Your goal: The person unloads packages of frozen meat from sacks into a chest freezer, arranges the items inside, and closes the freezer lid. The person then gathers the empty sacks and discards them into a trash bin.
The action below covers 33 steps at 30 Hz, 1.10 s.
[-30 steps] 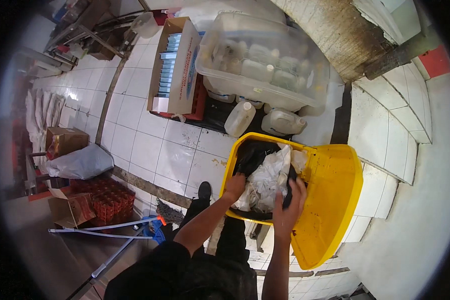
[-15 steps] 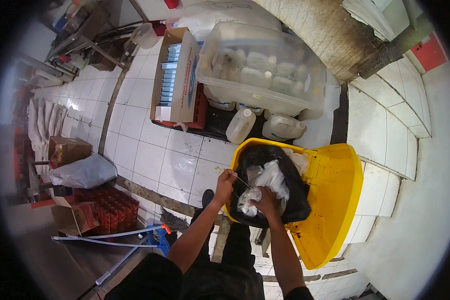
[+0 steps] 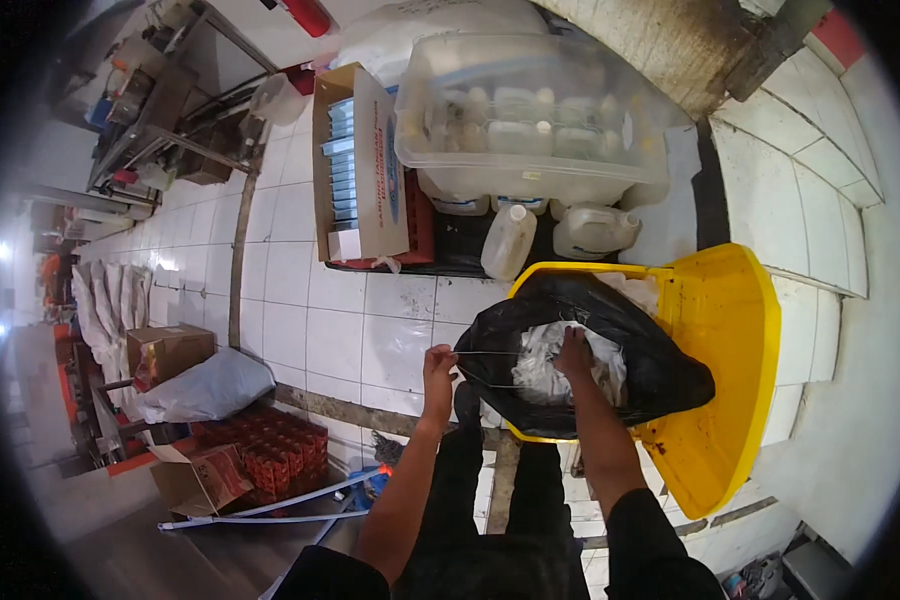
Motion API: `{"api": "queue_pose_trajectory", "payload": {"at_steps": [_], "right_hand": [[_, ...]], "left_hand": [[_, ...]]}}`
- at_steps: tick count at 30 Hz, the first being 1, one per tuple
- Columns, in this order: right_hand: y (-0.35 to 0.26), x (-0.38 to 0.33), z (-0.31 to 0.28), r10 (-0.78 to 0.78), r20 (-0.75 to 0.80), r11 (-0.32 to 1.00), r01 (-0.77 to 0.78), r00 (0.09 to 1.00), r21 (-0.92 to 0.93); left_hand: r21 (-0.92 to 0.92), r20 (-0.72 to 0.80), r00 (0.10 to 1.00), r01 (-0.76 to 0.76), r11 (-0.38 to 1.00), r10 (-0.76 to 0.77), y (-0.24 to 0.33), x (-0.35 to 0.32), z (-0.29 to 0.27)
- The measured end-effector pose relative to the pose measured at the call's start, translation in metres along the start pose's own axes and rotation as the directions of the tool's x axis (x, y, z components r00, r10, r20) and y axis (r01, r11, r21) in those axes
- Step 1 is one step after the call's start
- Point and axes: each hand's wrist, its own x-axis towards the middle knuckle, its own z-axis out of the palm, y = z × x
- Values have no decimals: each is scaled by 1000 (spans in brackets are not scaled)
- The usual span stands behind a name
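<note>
A yellow lidded bin (image 3: 735,370) stands open in front of me, its lid swung out to the right. Inside it is a black garbage bag (image 3: 660,365) with crumpled white plastic waste (image 3: 540,365) in its mouth. At the bag's left edge, my left hand (image 3: 439,378) is closed on a thin pale string (image 3: 490,352) that stretches across to the waste. My right hand (image 3: 573,357) reaches down onto the white waste; its fingertips are hidden there.
Beyond the bin are plastic jugs (image 3: 510,243), a clear tub (image 3: 530,150) holding more jugs and an open carton (image 3: 378,170). To the left lie red crates (image 3: 280,450), a grey plastic bag (image 3: 205,385) and cardboard boxes. A tiled ledge (image 3: 780,190) runs along the right.
My left hand has drawn away from the waste, and more string shows. The bag's mouth is pulled wider and longer. My right hand has shifted to the waste's far side.
</note>
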Motion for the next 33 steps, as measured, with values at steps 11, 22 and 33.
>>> {"api": "queue_pose_trajectory", "payload": {"at_steps": [11, 22, 33], "right_hand": [[41, -209, -6, -450, 211, 883, 468, 868, -39], [84, -270, 69, -364, -133, 763, 378, 922, 524], [100, -253, 83, -17, -422, 855, 232, 906, 463]], "left_hand": [[499, 147, 970, 96, 862, -193, -86, -39, -3], [469, -135, 956, -170, 867, 261, -132, -78, -54], [262, 16, 950, -306, 915, 313, -29, -100, 32]]}}
